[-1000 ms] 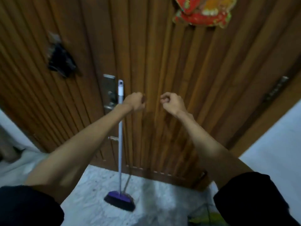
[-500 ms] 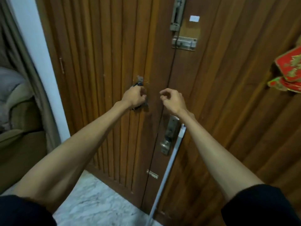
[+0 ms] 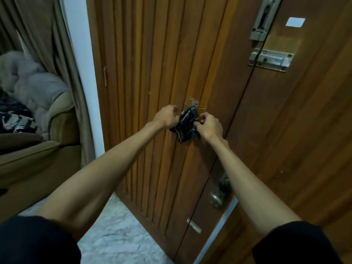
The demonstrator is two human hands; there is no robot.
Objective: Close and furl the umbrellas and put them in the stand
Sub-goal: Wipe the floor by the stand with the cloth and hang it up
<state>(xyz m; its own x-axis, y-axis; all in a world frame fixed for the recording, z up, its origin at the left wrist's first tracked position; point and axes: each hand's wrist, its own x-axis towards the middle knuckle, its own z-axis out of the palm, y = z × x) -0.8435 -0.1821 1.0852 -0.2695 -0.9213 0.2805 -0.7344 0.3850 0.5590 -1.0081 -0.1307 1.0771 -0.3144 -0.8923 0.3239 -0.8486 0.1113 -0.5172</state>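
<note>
Since half a second ago, both hands have been brought onto the dark patterned cloth bundle (image 3: 187,124) hanging on the wooden door (image 3: 148,73); it is being pinched by the left hand (image 3: 166,118) and right hand (image 3: 208,126). No umbrella or stand is being shown.

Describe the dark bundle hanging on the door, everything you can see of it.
The dark bundle looks like soft, crumpled black fabric with pale streaks or lettering. It hangs against the wooden door below a small pale hook or tag with thin wire-like strands. The left hand pinches its left edge, the right hand its right edge. Its lower corner droops free. What it is cannot be told.
</note>
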